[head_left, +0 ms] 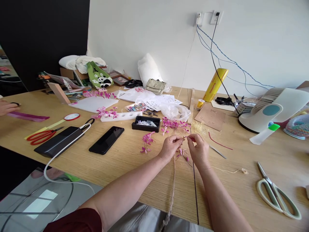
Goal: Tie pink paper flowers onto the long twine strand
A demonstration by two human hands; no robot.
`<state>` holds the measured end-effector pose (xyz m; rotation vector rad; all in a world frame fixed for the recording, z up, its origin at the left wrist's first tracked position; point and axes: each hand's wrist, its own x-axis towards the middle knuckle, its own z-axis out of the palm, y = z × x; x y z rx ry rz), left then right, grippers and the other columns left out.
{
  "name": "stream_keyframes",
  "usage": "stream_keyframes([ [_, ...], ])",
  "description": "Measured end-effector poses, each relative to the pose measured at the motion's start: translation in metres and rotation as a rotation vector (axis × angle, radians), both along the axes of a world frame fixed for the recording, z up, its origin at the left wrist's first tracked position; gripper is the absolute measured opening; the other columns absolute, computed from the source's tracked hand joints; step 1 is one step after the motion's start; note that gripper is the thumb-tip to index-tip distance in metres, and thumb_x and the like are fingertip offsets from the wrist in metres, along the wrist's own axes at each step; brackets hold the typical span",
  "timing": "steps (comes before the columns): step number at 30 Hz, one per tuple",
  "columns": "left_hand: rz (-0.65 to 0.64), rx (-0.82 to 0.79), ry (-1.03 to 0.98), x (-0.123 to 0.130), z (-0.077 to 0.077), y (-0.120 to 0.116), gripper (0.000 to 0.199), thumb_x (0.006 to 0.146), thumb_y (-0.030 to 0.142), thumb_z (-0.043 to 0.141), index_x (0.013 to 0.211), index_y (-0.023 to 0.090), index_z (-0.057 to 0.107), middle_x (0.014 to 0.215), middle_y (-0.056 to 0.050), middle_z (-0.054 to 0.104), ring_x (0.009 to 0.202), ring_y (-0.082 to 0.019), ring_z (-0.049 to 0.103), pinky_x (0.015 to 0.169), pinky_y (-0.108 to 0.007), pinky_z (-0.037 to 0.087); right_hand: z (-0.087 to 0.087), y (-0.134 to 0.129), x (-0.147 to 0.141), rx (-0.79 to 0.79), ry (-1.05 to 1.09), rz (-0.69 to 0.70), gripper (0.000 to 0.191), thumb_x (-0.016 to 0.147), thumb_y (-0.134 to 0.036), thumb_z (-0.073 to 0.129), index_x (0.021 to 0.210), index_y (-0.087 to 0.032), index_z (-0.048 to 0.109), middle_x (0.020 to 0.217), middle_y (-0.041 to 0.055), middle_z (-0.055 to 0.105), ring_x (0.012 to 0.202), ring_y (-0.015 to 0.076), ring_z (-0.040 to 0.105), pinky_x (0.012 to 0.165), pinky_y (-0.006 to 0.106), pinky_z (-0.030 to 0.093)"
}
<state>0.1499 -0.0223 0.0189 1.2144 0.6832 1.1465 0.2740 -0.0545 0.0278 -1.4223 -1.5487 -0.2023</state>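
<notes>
Pink flowers [175,125] lay bunched just beyond the working hands, probably so that stems could be picked up with little reach. The left hand [172,148] and the right hand [199,149] nearly met above the table [135,167], each pinched at the fingertips on a small pale piece [184,137], too small to identify; a 2-handed grip of this kind presumably steadied so slight a thing. Both forearms lay low over the table, which likely kept the fingers from shaking. A braided cord [173,174] ran from beneath the hands over the near edge, apparently left to hang because of its length. Pale thread [243,171] lay loosely coiled to the right, perhaps to prevent tangling. Beyond it, scissors with cream handles [277,193] rested at the side, their handles towards the person, an arrangement suited to a quick grasp. A black tray [146,124] contained small white pieces, its walls seemingly serving to stop them scattering. At far left, a co-worker's hand [7,106] was near purple ribbon [29,117].
</notes>
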Motion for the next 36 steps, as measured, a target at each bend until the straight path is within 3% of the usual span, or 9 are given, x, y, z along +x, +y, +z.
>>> stream_keyframes([
  [11, -0.062, -0.042, -0.085, -0.0007, -0.0036, 0.001, 0.026, 0.068, 0.034, 0.065, 0.08, 0.011, 0.061, 0.06, 0.002, 0.051, 0.052, -0.006, 0.045, 0.05, -0.02, 0.035, 0.0017, -0.0005, 0.0008, -0.03, -0.016, 0.021, 0.008, 0.08, -0.02, 0.05, 0.073, -0.02, 0.054, 0.069, 0.0006, 0.057, 0.065, 0.0142, 0.053, 0.063, 0.026, 0.042],
  [20, 0.029, -0.059, -0.028, 0.001, -0.008, 0.0073, 0.031, 0.062, 0.039, 0.069, 0.073, 0.01, 0.065, 0.059, 0.001, 0.052, 0.052, -0.005, 0.04, 0.049, -0.02, 0.031, 0.0018, -0.0009, -0.0018, -0.045, -0.029, 0.046, 0.01, 0.081, -0.019, 0.047, 0.072, -0.02, 0.052, 0.07, 0.0011, 0.057, 0.065, 0.0143, 0.053, 0.061, 0.026, 0.041],
  [27, 0.037, -0.09, -0.045, 0.0013, -0.0087, 0.007, 0.029, 0.061, 0.034, 0.07, 0.077, 0.01, 0.068, 0.062, 0.0, 0.057, 0.053, -0.006, 0.041, 0.05, -0.021, 0.031, 0.001, -0.0007, 0.0015, -0.057, -0.02, 0.021, 0.012, 0.082, -0.022, 0.046, 0.074, -0.021, 0.054, 0.072, 0.002, 0.058, 0.067, 0.0155, 0.054, 0.062, 0.027, 0.041],
  [36, 0.009, -0.04, -0.009, 0.0021, -0.0069, 0.0034, 0.026, 0.064, 0.036, 0.068, 0.072, 0.01, 0.067, 0.054, 0.002, 0.049, 0.05, -0.006, 0.039, 0.048, -0.021, 0.029, 0.0018, -0.0014, 0.005, -0.066, -0.028, -0.057, 0.011, 0.081, -0.021, 0.048, 0.074, -0.021, 0.057, 0.073, 0.0015, 0.058, 0.067, 0.0154, 0.054, 0.062, 0.027, 0.04],
])
